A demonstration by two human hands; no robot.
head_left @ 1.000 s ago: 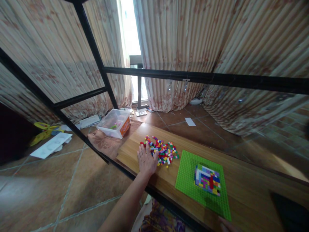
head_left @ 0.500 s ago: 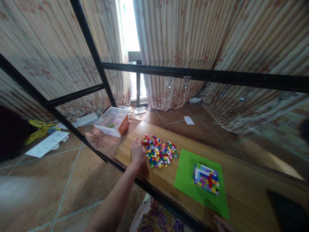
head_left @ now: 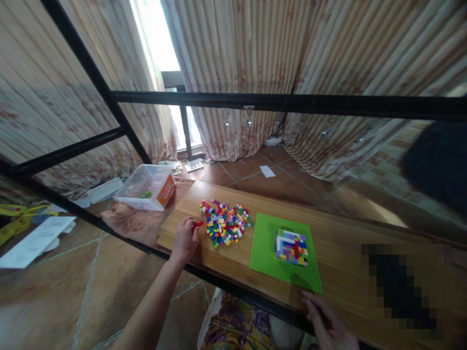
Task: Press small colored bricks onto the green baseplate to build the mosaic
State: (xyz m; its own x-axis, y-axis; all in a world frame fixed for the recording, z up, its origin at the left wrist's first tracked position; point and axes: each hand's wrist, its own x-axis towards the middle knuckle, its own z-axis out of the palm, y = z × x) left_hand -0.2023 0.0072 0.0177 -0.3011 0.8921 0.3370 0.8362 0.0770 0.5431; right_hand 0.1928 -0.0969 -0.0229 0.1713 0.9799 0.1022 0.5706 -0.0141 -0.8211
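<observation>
My left hand is closed, with a red toy brick pinched at its fingertips, just left of a loose pile of small coloured bricks. Right of the pile lies a green studded baseplate. On it stands a low, many-coloured brick build with a red piece on top. At the table's near edge, close to the baseplate's front corner, is my right hand. Its fingers are loosely apart, and nothing shows in them.
The wooden tabletop has black metal bars along it. Beyond its left end is a clear plastic box with a few pieces inside. A dark, pixelated patch covers the table's right side. Papers lie on the tiled floor.
My left hand has drawn back from the pile's edge, and a red brick now shows in its fingers. My right hand has come further into view. The whole view has shifted.
</observation>
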